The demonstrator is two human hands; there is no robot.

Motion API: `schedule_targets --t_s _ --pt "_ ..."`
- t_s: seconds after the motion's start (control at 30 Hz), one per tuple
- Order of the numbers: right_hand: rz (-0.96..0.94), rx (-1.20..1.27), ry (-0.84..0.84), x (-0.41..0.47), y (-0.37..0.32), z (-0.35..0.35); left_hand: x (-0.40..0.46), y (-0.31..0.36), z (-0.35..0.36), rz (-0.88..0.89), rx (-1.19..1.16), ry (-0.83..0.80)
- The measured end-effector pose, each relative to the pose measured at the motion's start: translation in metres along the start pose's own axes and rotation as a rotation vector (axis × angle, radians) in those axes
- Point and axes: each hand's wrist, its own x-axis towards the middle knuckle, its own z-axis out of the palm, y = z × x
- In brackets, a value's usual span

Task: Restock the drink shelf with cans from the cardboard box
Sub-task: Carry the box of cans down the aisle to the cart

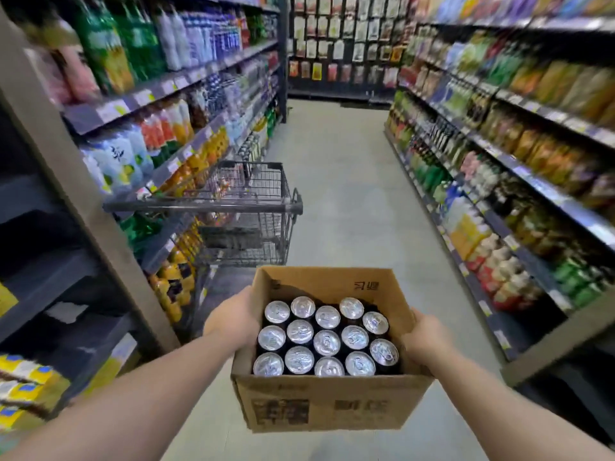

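An open cardboard box [332, 404] is carried at waist height in the middle of a shop aisle. Inside it stand several dark cans [327, 341] with silver tops, packed in rows. My left hand [233, 319] grips the box's left wall, fingers hidden beneath or behind it. My right hand [424, 337] grips the right wall in the same way. Drink shelves [186, 84] run along the left side and more drink shelves [519, 168] along the right.
A dark wire shopping trolley [243, 207] stands just ahead on the left, close to the left shelving. A grey upright post [76, 181] of the left rack is near me. The pale floor [346, 181] of the aisle stretches ahead to a back wall of hanging packets [342, 44].
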Motion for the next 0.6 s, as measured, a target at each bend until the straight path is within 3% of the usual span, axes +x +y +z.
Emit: schedule_targets --t_s 0.37,0.6 --pt "0.161 -0.121 0.175 0.173 -0.001 -0.147 0.225 0.195 0.048 0.203 -0.068 -0.095" --pt "0.264 -0.223 0.219 0.337 -0.018 -0.212 0.364 0.288 0.014 0.252 -0.13 -0.108"
